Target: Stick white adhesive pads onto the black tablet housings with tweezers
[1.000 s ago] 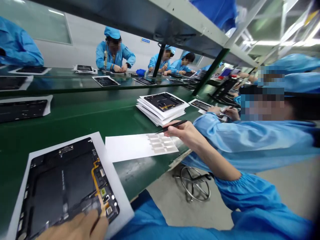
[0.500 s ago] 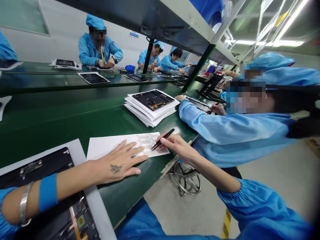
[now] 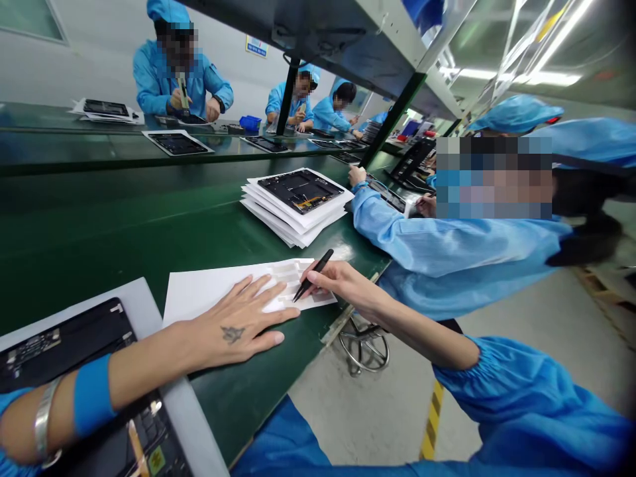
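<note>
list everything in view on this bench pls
white sheet with tan label strips: 1, white, under left hand
tweezers: 1 pair, black, in right hand
stack of tablet panels: 1, black on white sheets, mid-bench
tablet panel: 1, black, under left forearm
conveyor bench: 1, dark green, beneath everything
stool base: 1, silver, on floor
co-workers: several, blue smocks, along benches
left hand: 1, flat on sheet
right hand: 1, gripping tweezers

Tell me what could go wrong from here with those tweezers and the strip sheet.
The tweezers in the right hand sit just over the pale strips, so a slip could probably nick or lift the wrong one. The white sheet seems pinned only by the left hand and could shift. The left forearm lies over the black tablet panel, and might snag its amber flex cable.
</note>
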### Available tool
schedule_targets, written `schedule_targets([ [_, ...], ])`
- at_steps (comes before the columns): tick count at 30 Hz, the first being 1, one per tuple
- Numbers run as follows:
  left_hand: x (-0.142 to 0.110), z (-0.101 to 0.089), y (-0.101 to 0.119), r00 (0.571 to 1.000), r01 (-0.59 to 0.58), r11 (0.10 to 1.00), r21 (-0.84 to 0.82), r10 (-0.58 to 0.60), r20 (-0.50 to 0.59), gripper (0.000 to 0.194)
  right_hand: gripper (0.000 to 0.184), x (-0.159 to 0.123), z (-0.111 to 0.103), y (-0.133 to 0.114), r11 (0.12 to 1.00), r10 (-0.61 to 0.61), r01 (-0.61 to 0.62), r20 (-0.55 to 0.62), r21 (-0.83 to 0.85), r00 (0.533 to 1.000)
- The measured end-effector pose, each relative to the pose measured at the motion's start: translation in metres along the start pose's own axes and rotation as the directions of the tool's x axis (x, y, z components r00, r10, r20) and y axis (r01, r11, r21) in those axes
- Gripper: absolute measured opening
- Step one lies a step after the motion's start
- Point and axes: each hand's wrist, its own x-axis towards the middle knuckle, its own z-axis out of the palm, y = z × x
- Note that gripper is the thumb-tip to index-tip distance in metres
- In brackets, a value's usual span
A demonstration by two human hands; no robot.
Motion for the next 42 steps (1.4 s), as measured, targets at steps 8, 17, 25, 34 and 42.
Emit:
schedule_targets([
  [8,0.000,-0.004,0.002,1.000,-0.023,1.000,-0.003,0.023,-0.003,0.045,0.052,0.002,-0.001,0.001,0.999,-0.008,0.006,-0.046,-0.050,0.999],
  [17,0.003,0.000,0.005,0.999,-0.046,0.999,0.012,0.047,-0.010,0.045,0.046,-0.007,0.008,-0.014,0.985,-0.154,0.170,-0.281,0.035,0.947],
  [25,-0.091,-0.068,-0.017,0.966,0.246,0.912,0.328,-0.202,-0.164,0.044,0.046,-0.009,0.033,-0.062,0.954,-0.204,0.266,-0.358,0.134,0.911],
  [34,-0.234,-0.059,-0.015,0.790,0.609,0.693,0.386,-0.574,-0.217,0.024,0.046,0.050,0.161,-0.092,0.926,-0.378,0.366,0.200,0.095,0.904],
  [42,-0.227,-0.043,-0.006,0.824,0.563,0.702,0.436,-0.516,-0.235,0.035,0.050,0.109,0.232,-0.082,0.948,-0.316,0.291,0.313,0.127,0.896],
])
